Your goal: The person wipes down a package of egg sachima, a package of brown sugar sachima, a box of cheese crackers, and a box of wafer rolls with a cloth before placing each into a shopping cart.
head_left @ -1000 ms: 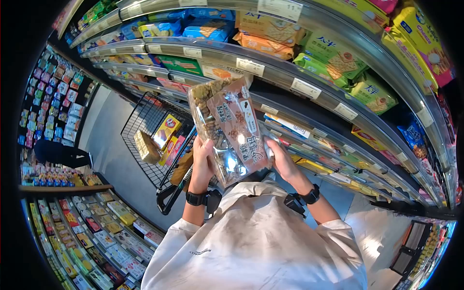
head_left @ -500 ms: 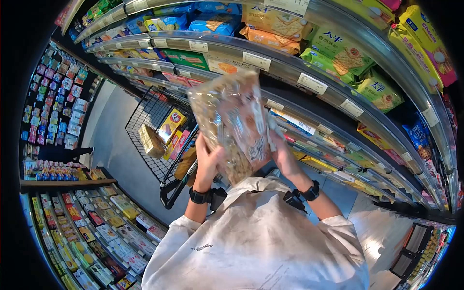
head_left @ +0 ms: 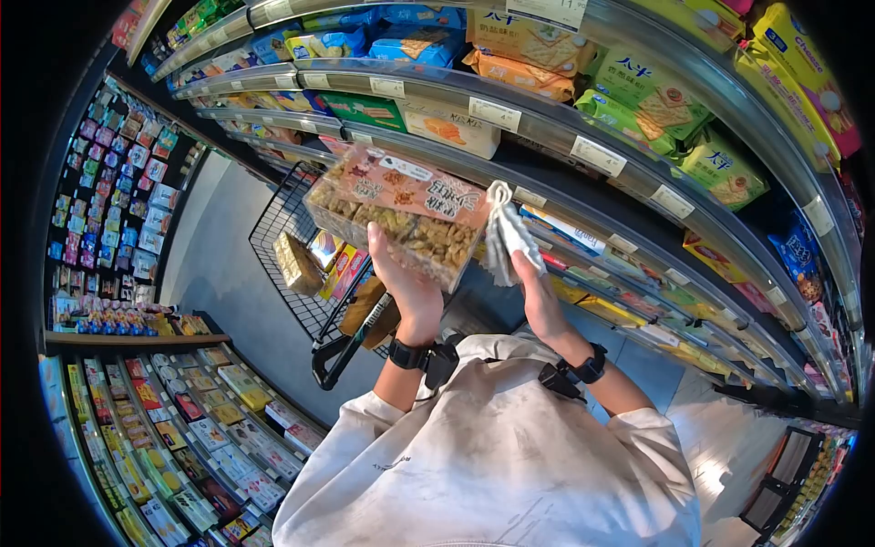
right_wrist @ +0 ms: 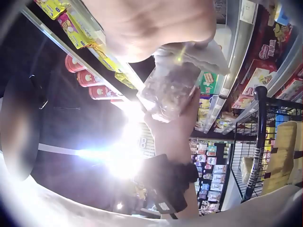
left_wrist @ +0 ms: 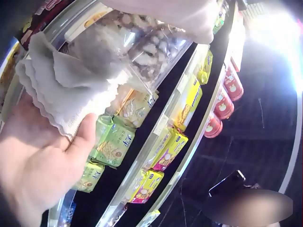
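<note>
In the head view my left hand (head_left: 407, 287) holds a clear plastic pack of sachima (head_left: 419, 228) from its near side, the thumb up against the wrap. A pinkish-brown label covers the pack's upper face, and golden lumpy pieces show through the side. At the pack's right end, my right hand (head_left: 542, 301) pinches a crumpled white cloth (head_left: 503, 239) between thumb and fingers. The left wrist view shows the cloth (left_wrist: 71, 85) draped over the right fingers, overlapping the pack (left_wrist: 154, 54). From the right wrist the pack (right_wrist: 170, 90) appears below the right hand (right_wrist: 161, 28).
A black wire shopping cart (head_left: 273, 237) with several boxes and packs stands at the left. Shelves of biscuit packs (head_left: 638, 100) curve across the front and right. Another low display (head_left: 182, 419) lies at the lower left. Someone's phone (left_wrist: 227, 183) shows in the left wrist view.
The pack has turned from standing upright between both hands to lying lengthwise in my left hand, label upward. My right hand has come off the pack's side, and the white cloth shows clearly in it.
</note>
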A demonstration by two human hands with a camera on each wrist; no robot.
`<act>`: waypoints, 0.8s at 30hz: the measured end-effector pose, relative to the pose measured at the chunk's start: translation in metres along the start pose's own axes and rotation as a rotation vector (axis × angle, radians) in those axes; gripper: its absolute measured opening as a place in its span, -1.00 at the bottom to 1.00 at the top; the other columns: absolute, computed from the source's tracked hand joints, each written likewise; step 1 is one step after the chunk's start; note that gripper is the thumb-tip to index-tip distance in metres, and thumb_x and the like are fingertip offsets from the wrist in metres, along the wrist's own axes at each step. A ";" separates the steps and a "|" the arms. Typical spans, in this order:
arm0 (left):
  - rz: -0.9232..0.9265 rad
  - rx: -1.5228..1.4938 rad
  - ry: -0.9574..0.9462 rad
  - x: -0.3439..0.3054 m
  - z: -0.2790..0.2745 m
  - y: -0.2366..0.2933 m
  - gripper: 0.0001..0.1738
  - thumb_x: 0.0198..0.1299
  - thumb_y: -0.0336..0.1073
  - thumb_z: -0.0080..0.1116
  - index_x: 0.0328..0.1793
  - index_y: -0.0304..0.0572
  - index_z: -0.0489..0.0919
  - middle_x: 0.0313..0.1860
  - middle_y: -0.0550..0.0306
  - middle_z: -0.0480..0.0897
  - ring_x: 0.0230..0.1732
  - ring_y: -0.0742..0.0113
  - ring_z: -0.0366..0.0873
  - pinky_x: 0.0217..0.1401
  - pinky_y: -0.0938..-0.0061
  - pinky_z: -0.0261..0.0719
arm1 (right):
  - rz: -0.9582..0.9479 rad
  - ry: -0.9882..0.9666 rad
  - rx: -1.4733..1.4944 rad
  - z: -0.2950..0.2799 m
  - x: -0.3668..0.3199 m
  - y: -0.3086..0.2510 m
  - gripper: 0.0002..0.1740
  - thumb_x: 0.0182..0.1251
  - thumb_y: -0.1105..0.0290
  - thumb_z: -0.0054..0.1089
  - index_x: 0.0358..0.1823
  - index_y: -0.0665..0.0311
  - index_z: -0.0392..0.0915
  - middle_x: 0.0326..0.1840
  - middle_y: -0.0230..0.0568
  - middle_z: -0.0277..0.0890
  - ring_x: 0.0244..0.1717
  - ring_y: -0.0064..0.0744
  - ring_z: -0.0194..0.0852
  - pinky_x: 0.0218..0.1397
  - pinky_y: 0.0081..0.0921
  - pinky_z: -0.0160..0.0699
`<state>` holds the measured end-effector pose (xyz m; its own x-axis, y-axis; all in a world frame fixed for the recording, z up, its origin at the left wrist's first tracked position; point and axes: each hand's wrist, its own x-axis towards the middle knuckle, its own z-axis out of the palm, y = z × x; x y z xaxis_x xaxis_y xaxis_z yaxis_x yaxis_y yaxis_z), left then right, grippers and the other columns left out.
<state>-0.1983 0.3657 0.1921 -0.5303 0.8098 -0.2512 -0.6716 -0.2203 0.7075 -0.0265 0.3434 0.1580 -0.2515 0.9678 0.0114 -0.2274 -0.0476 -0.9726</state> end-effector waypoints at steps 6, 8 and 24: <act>0.060 0.019 -0.099 0.008 -0.003 -0.003 -0.21 0.38 0.25 0.07 0.57 -0.01 0.25 0.48 0.19 0.36 0.46 0.21 0.33 0.52 0.21 0.27 | -0.007 -0.003 0.046 0.010 0.003 -0.009 -0.37 0.70 0.14 -0.12 0.62 0.34 0.15 0.58 -0.29 0.22 0.54 -0.52 0.10 0.59 -0.48 0.03; 0.036 -0.001 -0.137 0.005 -0.002 0.000 -0.25 0.38 0.26 0.06 0.50 -0.04 0.30 0.41 0.18 0.42 0.39 0.21 0.39 0.45 0.22 0.34 | -0.043 0.004 0.091 0.010 0.007 -0.009 -0.37 0.69 0.19 -0.06 0.63 0.31 0.12 0.60 -0.29 0.21 0.57 -0.51 0.08 0.61 -0.46 0.02; 0.017 -0.065 -0.007 0.001 0.008 0.014 -0.24 0.41 0.21 0.04 0.56 -0.07 0.25 0.41 0.20 0.42 0.42 0.21 0.37 0.49 0.22 0.32 | -0.075 0.317 -0.029 -0.020 0.018 0.014 -0.44 0.67 0.34 -0.04 0.59 0.33 0.16 0.56 -0.26 0.23 0.49 -0.45 0.20 0.54 -0.47 0.13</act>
<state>-0.2046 0.3678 0.2067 -0.5383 0.8093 -0.2351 -0.6948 -0.2683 0.6673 -0.0150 0.3656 0.1400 0.0715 0.9973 0.0152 -0.2062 0.0297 -0.9781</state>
